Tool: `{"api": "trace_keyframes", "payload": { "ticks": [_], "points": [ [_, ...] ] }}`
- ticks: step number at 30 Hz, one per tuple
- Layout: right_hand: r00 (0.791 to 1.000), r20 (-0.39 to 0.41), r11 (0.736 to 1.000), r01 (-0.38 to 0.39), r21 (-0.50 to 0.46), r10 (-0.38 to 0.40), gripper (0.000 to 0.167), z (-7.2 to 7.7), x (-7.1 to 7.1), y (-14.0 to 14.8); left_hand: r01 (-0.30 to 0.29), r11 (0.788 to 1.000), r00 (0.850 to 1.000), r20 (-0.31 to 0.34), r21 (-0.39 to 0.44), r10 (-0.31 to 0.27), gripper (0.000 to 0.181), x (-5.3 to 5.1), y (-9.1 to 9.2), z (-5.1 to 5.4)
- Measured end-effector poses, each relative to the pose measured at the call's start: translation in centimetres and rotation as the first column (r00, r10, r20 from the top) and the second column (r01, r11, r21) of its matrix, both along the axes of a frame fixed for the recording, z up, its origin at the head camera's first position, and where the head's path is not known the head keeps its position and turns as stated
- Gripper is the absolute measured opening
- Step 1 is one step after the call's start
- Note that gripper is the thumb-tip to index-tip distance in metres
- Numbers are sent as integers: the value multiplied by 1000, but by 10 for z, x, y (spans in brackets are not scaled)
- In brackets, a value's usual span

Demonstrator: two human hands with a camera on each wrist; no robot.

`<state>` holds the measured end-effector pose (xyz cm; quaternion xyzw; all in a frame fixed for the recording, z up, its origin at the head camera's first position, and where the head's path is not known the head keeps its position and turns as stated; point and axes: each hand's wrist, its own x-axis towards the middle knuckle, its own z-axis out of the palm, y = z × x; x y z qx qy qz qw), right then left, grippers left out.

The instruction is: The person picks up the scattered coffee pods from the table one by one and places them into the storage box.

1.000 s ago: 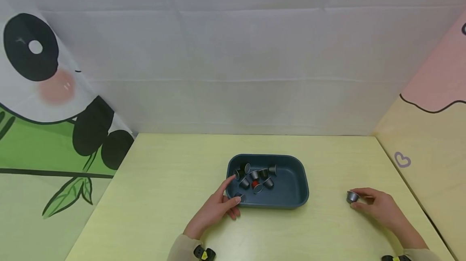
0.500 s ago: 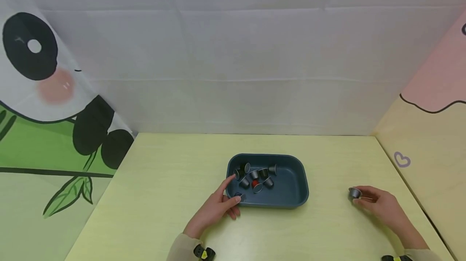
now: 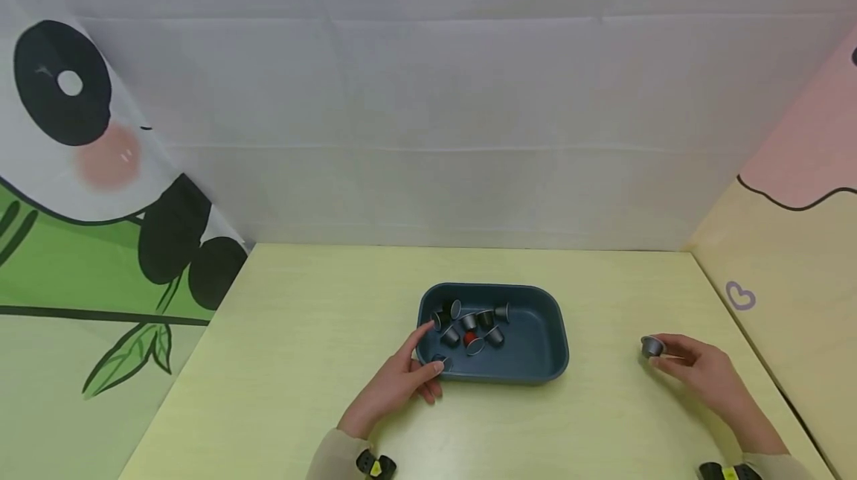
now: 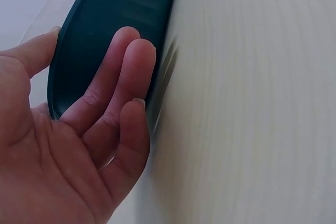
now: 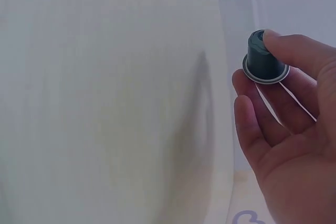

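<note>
At the dark blue tray's (image 3: 535, 368) left front corner is my left hand (image 3: 395, 387). Its index finger reaches along the left rim and its thumb lies on the front rim; the other fingers curl outside the wall, as the left wrist view shows. Several coffee capsules, mostly dark or silver, lie in the tray, including a red one (image 3: 470, 338). One capsule (image 3: 442, 361) is partly hidden near the left thumb. Off to the right, above the table, my right hand (image 3: 703, 372) pinches a grey coffee capsule (image 5: 264, 61) between thumb and fingers.
The pale wooden table (image 3: 321, 316) runs back to a white cloth wall (image 3: 428, 130). Printed panels stand at both sides, a green and white one (image 3: 80, 264) on the left and a pink and cream one (image 3: 797, 242) on the right, close to my right hand.
My right hand and its capsule have shifted slightly away from me, and the capsule has tilted a little in the fingers. The left hand and the tray stay where they were.
</note>
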<state>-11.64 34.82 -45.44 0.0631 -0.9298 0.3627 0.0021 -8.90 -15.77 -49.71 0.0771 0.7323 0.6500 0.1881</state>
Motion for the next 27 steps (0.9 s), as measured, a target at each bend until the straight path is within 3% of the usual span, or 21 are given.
{"api": "trace_keyframes", "payload": {
  "ticks": [7, 17, 27],
  "points": [
    [1000, -17, 999, -25, -36, 25, 41, 11, -2, -4, 1, 1000, 1000, -5, -5, -1, 73, 0, 0, 2],
    [997, -23, 992, -81, -97, 79, 39, 10, -4, -29, 6, 1000, 1000, -6, 11, -6, 74, 0, 0, 1],
    [991, -36, 989, -128, -75, 125, 39, 17, -16, -53, -2, 1000, 1000, 2, 20, 2, 74, -1, 0, 0]
  ]
}}
